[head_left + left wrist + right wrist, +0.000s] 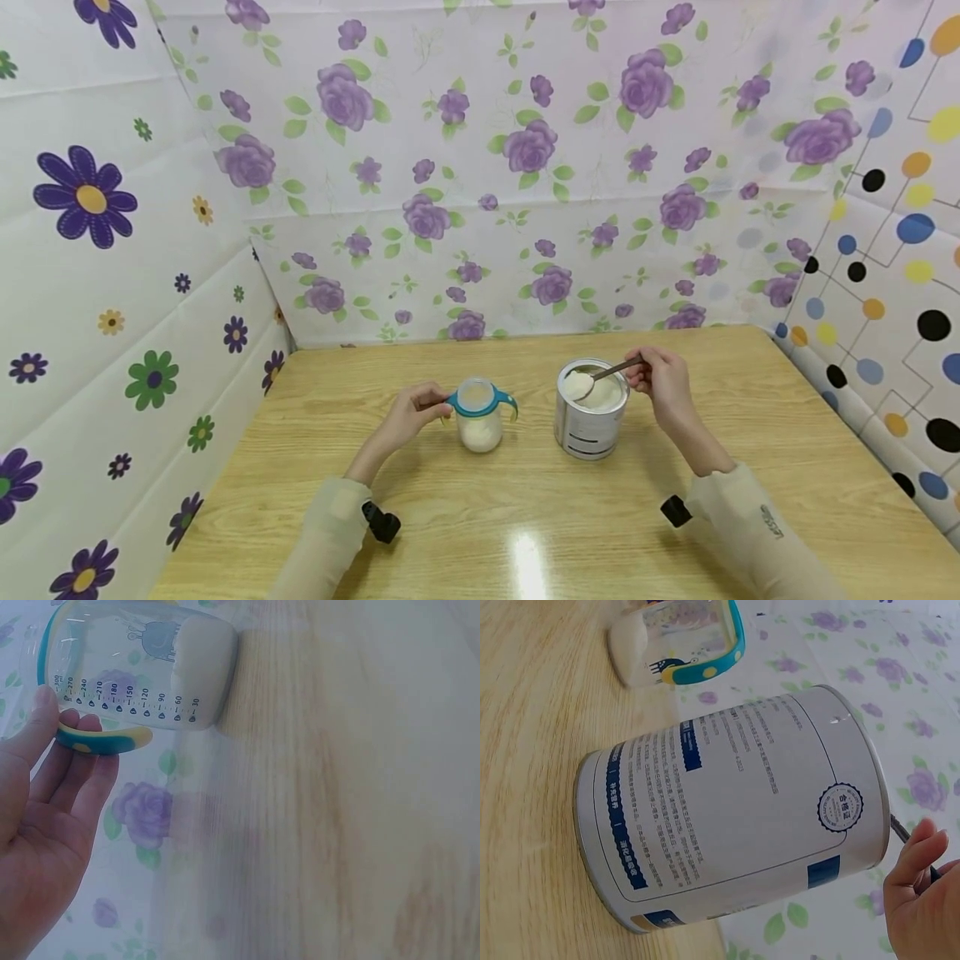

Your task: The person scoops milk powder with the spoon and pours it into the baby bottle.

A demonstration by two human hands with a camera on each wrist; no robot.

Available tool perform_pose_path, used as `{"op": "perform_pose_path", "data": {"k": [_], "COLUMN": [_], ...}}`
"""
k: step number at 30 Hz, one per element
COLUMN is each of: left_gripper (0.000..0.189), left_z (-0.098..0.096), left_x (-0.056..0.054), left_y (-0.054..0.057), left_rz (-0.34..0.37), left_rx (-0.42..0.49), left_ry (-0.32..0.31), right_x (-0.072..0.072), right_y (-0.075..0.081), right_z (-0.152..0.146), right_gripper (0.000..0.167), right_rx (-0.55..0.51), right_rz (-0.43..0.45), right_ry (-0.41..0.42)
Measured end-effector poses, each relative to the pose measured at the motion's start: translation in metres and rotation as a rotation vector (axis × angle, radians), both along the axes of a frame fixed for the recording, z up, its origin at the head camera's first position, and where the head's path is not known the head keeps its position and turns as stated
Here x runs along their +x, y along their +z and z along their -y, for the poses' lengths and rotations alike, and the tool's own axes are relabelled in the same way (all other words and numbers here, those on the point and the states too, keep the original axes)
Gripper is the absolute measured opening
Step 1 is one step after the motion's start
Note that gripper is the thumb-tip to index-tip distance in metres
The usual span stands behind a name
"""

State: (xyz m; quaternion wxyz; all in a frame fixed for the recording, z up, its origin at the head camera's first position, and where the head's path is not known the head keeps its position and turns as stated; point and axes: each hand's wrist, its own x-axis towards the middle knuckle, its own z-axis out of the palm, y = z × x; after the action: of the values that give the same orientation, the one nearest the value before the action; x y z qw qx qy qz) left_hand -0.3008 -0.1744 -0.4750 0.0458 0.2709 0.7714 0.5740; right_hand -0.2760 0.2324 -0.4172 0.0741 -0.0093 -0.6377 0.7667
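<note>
A clear baby bottle (480,432) with a blue-green collar and two handles stands on the table, white powder in its lower part. My left hand (415,410) pinches its left handle (97,741) between thumb and fingers. To the right stands an opened milk powder can (588,429), with pale powder inside. My right hand (663,383) grips the dark handle of a spoon (618,367) over the can's rim. White powder fills the spoon's bowl, which is above the can's mouth. In the right wrist view the can (735,802) hides most of the spoon.
The wooden table (450,517) runs up to a flower-printed cloth (487,208) at the back. More printed cloth hangs at the left and right sides. A dark wrist camera (381,522) sits on the left sleeve, another (676,511) on the right.
</note>
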Motion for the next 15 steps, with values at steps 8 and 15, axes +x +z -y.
{"op": "perform_pose_path", "data": {"k": [8, 15], "left_gripper": [0.018, 0.019], "left_z": [0.0, 0.0008], "left_x": [0.0001, -0.0008], "left_y": [-0.001, -0.0013], "left_rz": [-0.006, -0.001], "left_rx": [0.002, -0.017], "left_ry": [0.002, 0.009], "right_x": [-0.0012, 0.0007], "right_y": [0.0009, 0.0019], "right_z": [-0.0062, -0.0094], "right_gripper": [0.042, 0.04], "right_rx": [-0.143, -0.175], "right_rz": [-0.004, -0.027], "right_ry": [-0.002, 0.025]}}
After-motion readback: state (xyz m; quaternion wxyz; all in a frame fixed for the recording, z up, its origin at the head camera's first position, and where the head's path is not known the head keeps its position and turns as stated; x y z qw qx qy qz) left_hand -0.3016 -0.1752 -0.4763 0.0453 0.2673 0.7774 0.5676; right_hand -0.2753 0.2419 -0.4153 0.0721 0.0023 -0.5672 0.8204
